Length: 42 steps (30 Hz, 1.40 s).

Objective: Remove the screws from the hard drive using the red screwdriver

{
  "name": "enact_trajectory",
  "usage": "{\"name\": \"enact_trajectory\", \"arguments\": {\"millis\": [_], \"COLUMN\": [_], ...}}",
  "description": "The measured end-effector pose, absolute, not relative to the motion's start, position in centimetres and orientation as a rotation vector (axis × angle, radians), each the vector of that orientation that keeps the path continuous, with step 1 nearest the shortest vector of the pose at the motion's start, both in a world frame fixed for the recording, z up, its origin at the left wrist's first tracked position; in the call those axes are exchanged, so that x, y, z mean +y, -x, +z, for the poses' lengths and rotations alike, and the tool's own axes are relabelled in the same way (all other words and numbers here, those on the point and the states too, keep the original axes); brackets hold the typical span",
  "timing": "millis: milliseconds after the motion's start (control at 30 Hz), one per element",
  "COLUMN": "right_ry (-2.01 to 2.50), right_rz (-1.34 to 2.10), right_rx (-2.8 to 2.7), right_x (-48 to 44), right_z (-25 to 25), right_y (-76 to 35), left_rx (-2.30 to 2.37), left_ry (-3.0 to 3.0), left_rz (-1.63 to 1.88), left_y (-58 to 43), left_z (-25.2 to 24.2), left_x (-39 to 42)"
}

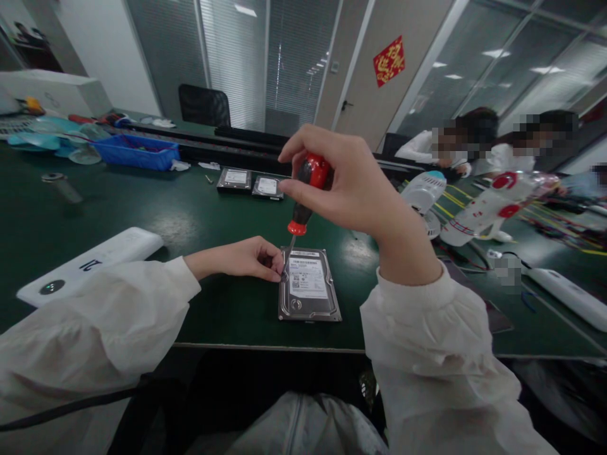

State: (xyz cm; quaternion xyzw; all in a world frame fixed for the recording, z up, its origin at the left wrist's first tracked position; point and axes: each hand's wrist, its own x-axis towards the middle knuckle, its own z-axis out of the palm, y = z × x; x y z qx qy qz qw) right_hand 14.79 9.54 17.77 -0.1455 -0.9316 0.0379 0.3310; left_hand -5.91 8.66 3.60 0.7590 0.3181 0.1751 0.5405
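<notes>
A silver hard drive with a white label lies flat near the front edge of the green table. My right hand is closed around the red and black handle of a screwdriver, held upright, its tip at the drive's top left corner. My left hand rests on the table at that same corner, fingers curled and pinched against the drive's left edge beside the screwdriver tip. Both arms wear white sleeves.
Two more hard drives lie further back. A white box marked 21 sits at the left, a blue tray far left. White fan parts and cables lie at the right, where two people sit.
</notes>
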Motion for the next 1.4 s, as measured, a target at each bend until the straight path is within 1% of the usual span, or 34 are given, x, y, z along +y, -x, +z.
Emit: {"name": "enact_trajectory", "arguments": {"millis": [200, 433, 800, 1033, 1300, 1400], "right_ry": [0.311, 0.301, 0.323, 0.332, 0.305, 0.293], "right_rz": [0.168, 0.082, 0.155, 0.105, 0.186, 0.159], "right_rx": [-2.465, -2.439, -2.459, -2.439, -2.486, -2.454], "right_x": [9.1, 9.57, 9.08, 9.34, 9.07, 9.32], "right_z": [17.86, 17.43, 17.71, 17.55, 17.71, 17.54], "right_y": [-14.81, -14.66, -14.86, -14.79, -14.72, -14.66], "left_rx": [0.754, 0.747, 0.74, 0.744, 0.777, 0.777], "left_ry": [-1.804, -1.804, -1.834, -1.865, -1.858, -1.853], "left_rz": [0.426, 0.437, 0.433, 0.414, 0.391, 0.385], "left_y": [5.88, 5.89, 5.93, 5.9, 5.79, 5.87], "left_z": [3.55, 3.28, 3.45, 3.72, 4.03, 3.91], "left_x": [8.69, 8.82, 8.74, 8.59, 8.3, 8.39]}}
